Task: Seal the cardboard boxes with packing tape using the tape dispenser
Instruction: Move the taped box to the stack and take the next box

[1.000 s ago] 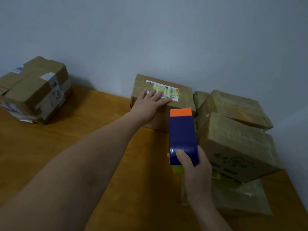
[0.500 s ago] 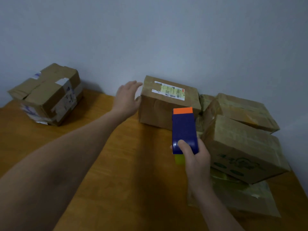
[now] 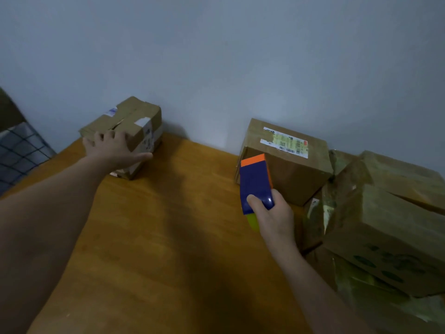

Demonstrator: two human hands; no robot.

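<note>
left hand (image 3: 113, 150): spread wide and resting on the small box (image 3: 138, 121). The fingers are lying over its near top edge and the thumb is stretching out along its front side.
small box: sitting at the far left of the wooden surface (image 3: 168, 249), close to the wall (image 3: 216, 56). Its top flaps are gaping a little along the seam, and scraps of old tape and torn stickers are clinging to the top and side.
right hand (image 3: 274, 218): gripping the tape dispenser (image 3: 255, 186) from behind. The thumb is pressing on its blue body and the other fingers are curling round the far side, out of sight.
tape dispenser: hanging in the air above the surface, its orange end pointing away toward the labelled box (image 3: 296, 179). A yellow-green part is peeking out below the thumb. I cannot tell whether the orange end is touching that box.
labelled box: standing against the wall, right of centre and well apart from the small box. A white and green label (image 3: 285, 142) is running across its top.
pile of boxes (image 3: 390, 225): leaning together at the far right, just beside the labelled box. The nearest one is tilting and showing dark green print on its side.
wire grid (image 3: 21, 150): showing at the left edge, beyond the surface.
</note>
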